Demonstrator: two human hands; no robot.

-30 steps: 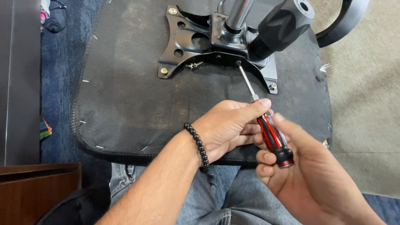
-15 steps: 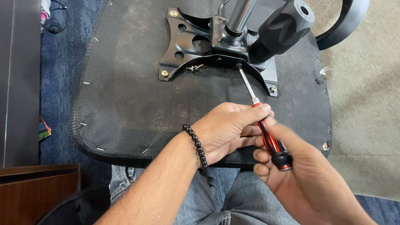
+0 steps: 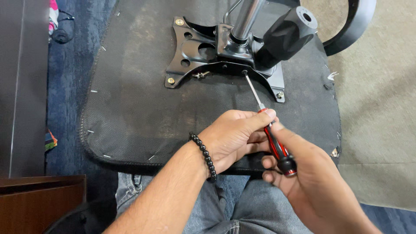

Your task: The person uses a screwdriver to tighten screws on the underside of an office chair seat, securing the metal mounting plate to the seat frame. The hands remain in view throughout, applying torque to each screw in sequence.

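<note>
Both hands closed on a red-and-black screwdriver (image 3: 274,141): left hand (image 3: 234,136) clamped around upper handle, right hand (image 3: 303,173) wrapped at the butt. Beyond the grip, tip against black mounting plate (image 3: 190,56), probably on a screw. Underneath, upturned chair seat (image 3: 130,104).

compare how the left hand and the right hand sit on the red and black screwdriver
The left hand grips the front of the red and black screwdriver, near the metal shaft, while the right hand wraps the rear end of the handle. The left hand's wrist carries a black bead bracelet; the right hand's wrist shows none. Both are closed on the same tool, whose tip meets the black metal chair plate.
</note>
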